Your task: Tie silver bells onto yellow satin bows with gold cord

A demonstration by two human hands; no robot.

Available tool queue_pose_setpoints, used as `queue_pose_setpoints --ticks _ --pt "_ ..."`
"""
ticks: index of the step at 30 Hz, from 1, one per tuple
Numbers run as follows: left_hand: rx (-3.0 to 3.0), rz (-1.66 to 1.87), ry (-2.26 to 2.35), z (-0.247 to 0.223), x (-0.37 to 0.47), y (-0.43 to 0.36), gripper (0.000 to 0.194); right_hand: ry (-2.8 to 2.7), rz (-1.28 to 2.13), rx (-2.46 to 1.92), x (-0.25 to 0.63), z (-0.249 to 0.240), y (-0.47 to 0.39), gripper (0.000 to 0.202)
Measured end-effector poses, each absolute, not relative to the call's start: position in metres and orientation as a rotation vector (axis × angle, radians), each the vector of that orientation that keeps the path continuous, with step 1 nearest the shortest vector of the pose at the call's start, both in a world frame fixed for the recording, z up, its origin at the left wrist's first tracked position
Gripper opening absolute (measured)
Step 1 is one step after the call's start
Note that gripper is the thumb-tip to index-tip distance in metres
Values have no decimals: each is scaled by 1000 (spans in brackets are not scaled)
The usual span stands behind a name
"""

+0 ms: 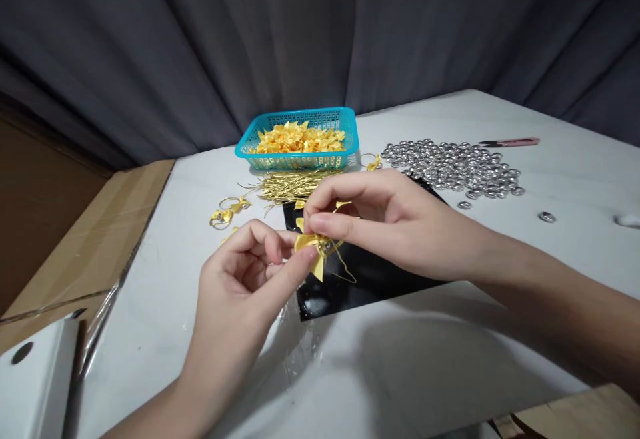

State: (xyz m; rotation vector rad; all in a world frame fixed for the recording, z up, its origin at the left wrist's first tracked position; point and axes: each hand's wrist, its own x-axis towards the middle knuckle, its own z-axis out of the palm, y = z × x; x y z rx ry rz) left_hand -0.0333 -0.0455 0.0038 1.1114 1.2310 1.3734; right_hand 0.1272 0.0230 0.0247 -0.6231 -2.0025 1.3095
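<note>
Between thumb and forefinger, my left hand [250, 272] pinches a yellow ribbon bow [316, 262]. A small silvery piece sits at the middle of the bow, and thin gold cord [343, 266] loops out from it. My right hand [380, 219] is closed just above the bow, thumb against forefinger; it appears to pinch the gold cord, though the fingertips hide most of the grip. Both hands are over a black sheet [370, 279] on the white table. Behind them lies a bundle of gold cords [295, 186].
A blue basket [297, 162] full of yellow bows stands at the back. Silver bells or beads [450, 166] are heaped at right, near pink-handled snips [515, 142]. Bows with cord loops [227, 212] lie at left. Cardboard [100, 226] borders the table's left edge.
</note>
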Motion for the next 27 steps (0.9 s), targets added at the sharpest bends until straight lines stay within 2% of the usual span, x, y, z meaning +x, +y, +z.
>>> queue_pose_setpoints --ticks 8,13,18,21,27 --pt "1124 1355 1250 4 -35 -47 28 -1975 1326 -630 128 24 22 12" --pt "1116 1327 1273 3 -34 -44 18 -1969 1335 -646 128 22 21 14" --pt "1079 1361 1276 2 -33 -42 19 -1939 1357 -644 125 21 20 12" --pt "1102 1377 1290 3 -34 -43 13 -1875 1382 -628 123 22 20 10" --pt "1208 1363 1326 6 -34 -47 9 -1837 1294 -677 123 28 27 9"
